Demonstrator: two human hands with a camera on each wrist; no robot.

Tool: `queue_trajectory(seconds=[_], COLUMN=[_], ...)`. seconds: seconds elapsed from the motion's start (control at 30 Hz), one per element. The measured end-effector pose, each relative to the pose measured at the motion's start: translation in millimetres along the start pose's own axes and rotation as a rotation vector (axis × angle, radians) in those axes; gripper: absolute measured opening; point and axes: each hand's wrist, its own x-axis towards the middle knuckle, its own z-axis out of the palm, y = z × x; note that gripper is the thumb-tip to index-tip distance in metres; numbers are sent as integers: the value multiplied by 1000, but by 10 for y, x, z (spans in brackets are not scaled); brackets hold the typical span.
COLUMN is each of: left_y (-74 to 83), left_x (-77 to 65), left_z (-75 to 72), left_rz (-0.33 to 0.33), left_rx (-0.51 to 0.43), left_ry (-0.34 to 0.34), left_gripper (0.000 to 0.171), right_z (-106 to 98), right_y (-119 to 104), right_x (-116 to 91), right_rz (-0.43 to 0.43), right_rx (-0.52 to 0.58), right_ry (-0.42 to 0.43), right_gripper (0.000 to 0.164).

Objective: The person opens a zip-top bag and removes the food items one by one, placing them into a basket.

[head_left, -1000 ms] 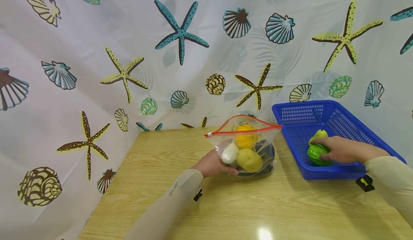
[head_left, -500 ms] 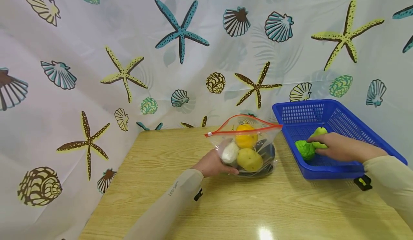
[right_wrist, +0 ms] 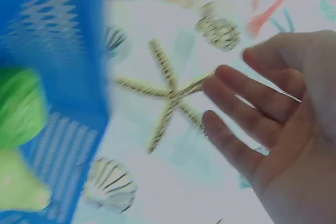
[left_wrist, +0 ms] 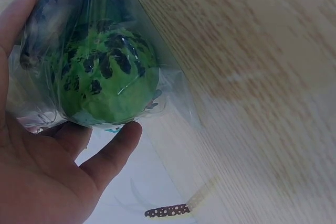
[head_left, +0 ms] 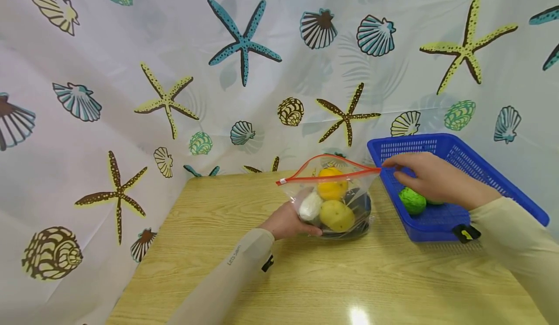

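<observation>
My left hand (head_left: 286, 222) grips the lower left of a clear zip bag (head_left: 324, 197) with a red seal, standing mouth-up on the table. Inside show a yellow-orange round item (head_left: 333, 184), a potato (head_left: 337, 216), a white lump (head_left: 310, 206) and a dark item (head_left: 360, 206). The left wrist view shows a green round item with dark patches (left_wrist: 107, 72) in the bag. My right hand (head_left: 436, 177) hovers over the basket's left side, fingers extended toward the seal's right end, holding nothing. Below it lies a bumpy bright green item (head_left: 412, 201); a pear (right_wrist: 21, 182) shows in the right wrist view.
The blue perforated basket (head_left: 441, 235) stands at the table's right, close beside the bag. Wooden table surface (head_left: 218, 208) extends left and in front of the bag. A white curtain (head_left: 253, 106) printed with starfish and shells hangs behind.
My right hand moved the bumpy green item left in the basket, let go, then rose left toward the bag. My left hand and the bag stay put.
</observation>
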Motion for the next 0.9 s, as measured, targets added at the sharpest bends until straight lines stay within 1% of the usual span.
queue_trajectory(seconds=[0.13, 0.2, 0.27, 0.33, 0.47, 0.6, 0.7, 0.8, 0.9], left_y=[5, 5, 4, -1, -27, -48, -44, -35, -21], left_x=[-5, -10, -11, -7, 15, 25, 24, 19, 12], left_z=[-5, -6, -6, -4, 11, 26, 24, 14, 1], left_rz=[-2, -13, -23, -23, 2, 14, 15, 17, 25], left_rx=[1, -1, 0, -2, -15, -13, -3, 5, 3], left_ry=[0, 0, 1, 3, 1, 1, 5, 9, 8], left_gripper=[112, 113, 113, 112, 110, 109, 111, 112, 111], right_z=[-88, -112, -121, -109, -21, 77, 113, 154, 205], right_y=[-278, -403, -508, -595, -688, -727, -758, -785, -831], right_x=[198, 304, 413, 523, 717, 856, 923, 978, 1027], right_rz=[-109, -168, -213, -231, -232, -203, -171, -168, -176], right_rx=[-1, -4, 3, 14, 43, 34, 16, 1, 7], right_ry=[107, 135, 131, 87, -67, -212, -316, -388, -426], right_gripper=[29, 28, 27, 26, 25, 32, 37, 38, 39])
